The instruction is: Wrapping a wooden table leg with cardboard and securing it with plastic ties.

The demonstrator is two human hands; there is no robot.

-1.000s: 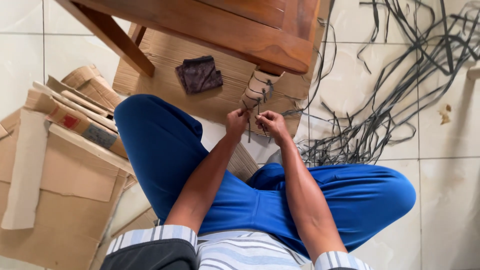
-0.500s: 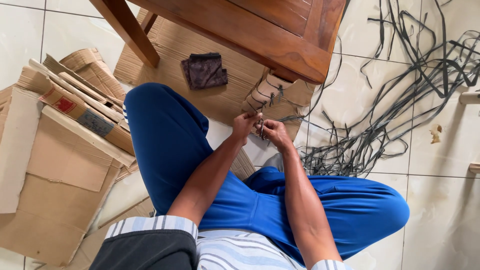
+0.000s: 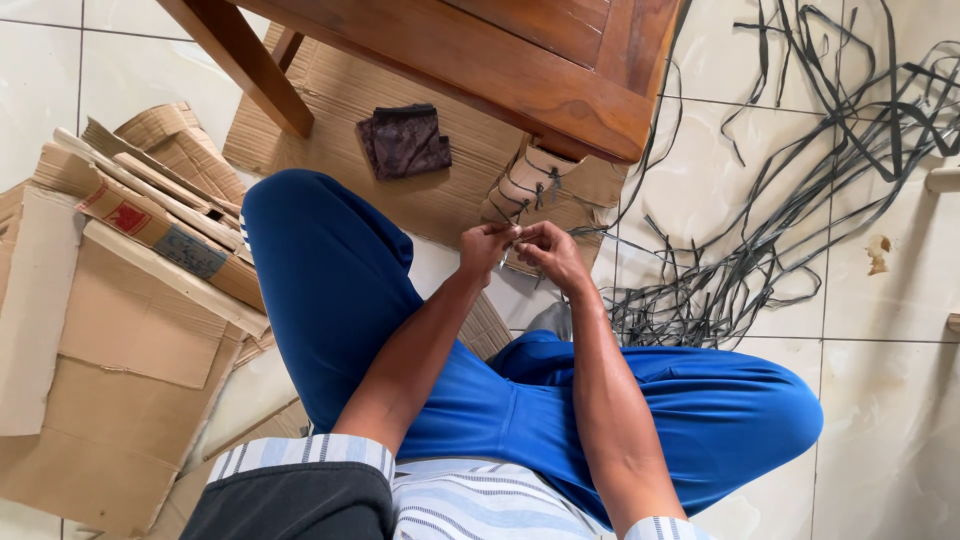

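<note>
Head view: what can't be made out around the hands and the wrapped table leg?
- Strap end between left hand and right hand: hidden by the fingers, too small.
- Wrapped table leg: top hidden under the wooden table.
- Strap pile: cut off by the right and top edges.

furniture workshop: strapping (image 3: 800,180), cardboard (image 3: 120,330)

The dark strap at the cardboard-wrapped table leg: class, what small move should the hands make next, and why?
Probably pull the strap snug: both the left hand and right hand pinch it at the wrapped table leg, where other ties already sit knotted.
</note>
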